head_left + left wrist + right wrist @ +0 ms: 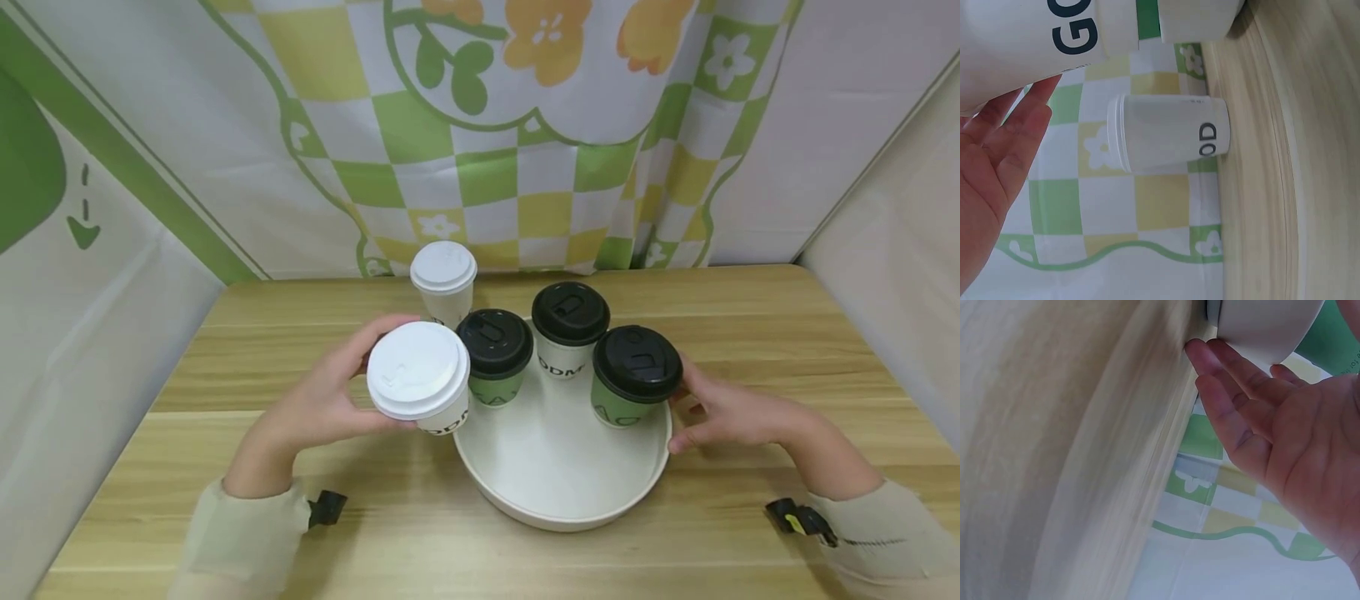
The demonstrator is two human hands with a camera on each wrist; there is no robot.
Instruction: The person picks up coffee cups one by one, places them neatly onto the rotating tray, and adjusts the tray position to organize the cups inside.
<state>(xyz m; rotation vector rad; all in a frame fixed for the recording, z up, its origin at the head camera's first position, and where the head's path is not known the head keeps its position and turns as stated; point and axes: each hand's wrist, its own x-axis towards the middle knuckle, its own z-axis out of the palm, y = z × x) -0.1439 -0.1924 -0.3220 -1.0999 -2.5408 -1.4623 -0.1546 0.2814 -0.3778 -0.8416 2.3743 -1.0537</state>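
My left hand (333,392) grips a white paper coffee cup (418,375) with a white lid, just left of a round cream tray (562,467). In the left wrist view that cup's printed side (1019,47) shows above the table. Three black-lidded cups stand upright on the tray: a green cup (495,358) at left, a white cup (566,329) at the back and another green cup (633,379) at right. At the tray's right side, my right hand (731,412) has its fingers by the outer wall (1266,328), extended and slightly bent.
A second white-lidded cup (444,279) stands on the wooden table (390,533) behind the tray's left side, near the back edge. Behind the table hangs a checkered, flowered curtain (487,179). White fabric walls flank both sides.
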